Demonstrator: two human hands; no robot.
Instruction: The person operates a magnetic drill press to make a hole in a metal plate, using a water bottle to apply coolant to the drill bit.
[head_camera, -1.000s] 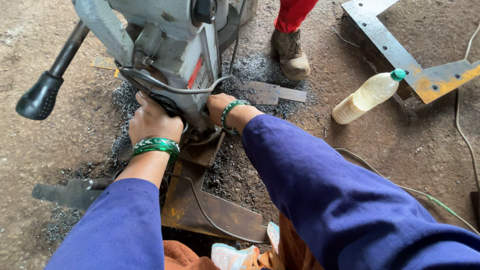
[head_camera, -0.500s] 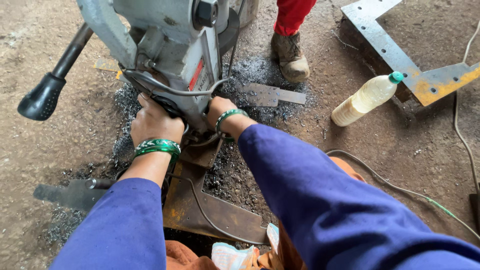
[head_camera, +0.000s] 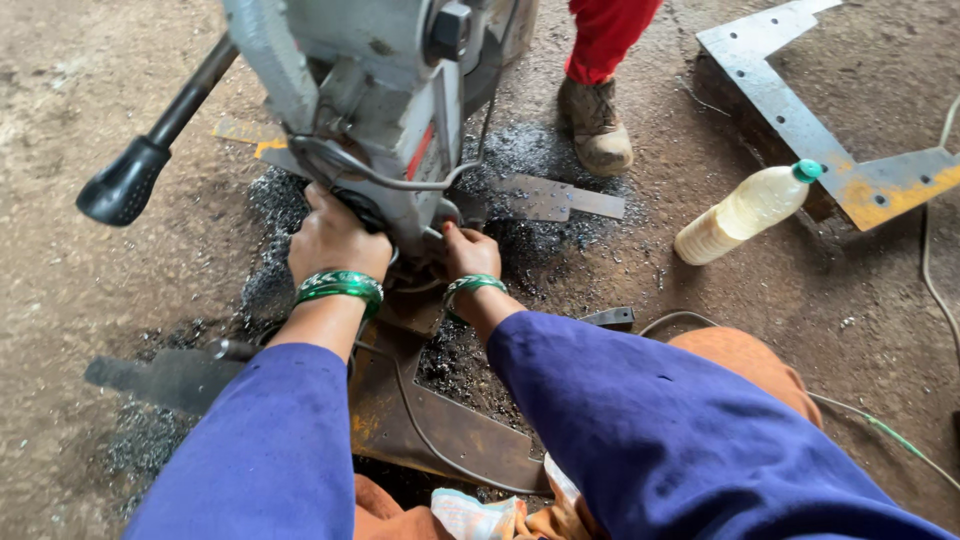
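A grey magnetic drill machine (head_camera: 390, 110) stands on a rusty steel plate (head_camera: 440, 425) on the ground. My left hand (head_camera: 335, 240) presses against the lower left side of the machine's base, green bangles on the wrist. My right hand (head_camera: 468, 250) touches the base on its right side, fingers tucked under the body, also with green bangles. What the fingers grip is hidden by the machine. A black-knobbed lever (head_camera: 130, 180) sticks out to the left. Both arms wear blue sleeves.
Dark metal shavings (head_camera: 530, 160) lie around the drill. A plastic bottle of pale liquid with a green cap (head_camera: 745, 212) lies at right beside a cut steel plate (head_camera: 800, 110). Another person's boot and red trouser leg (head_camera: 595, 125) stand behind. Cables (head_camera: 900, 440) run at right.
Both hands have stayed on the machine's base. The view has shifted slightly and my right arm has moved a little nearer the camera.
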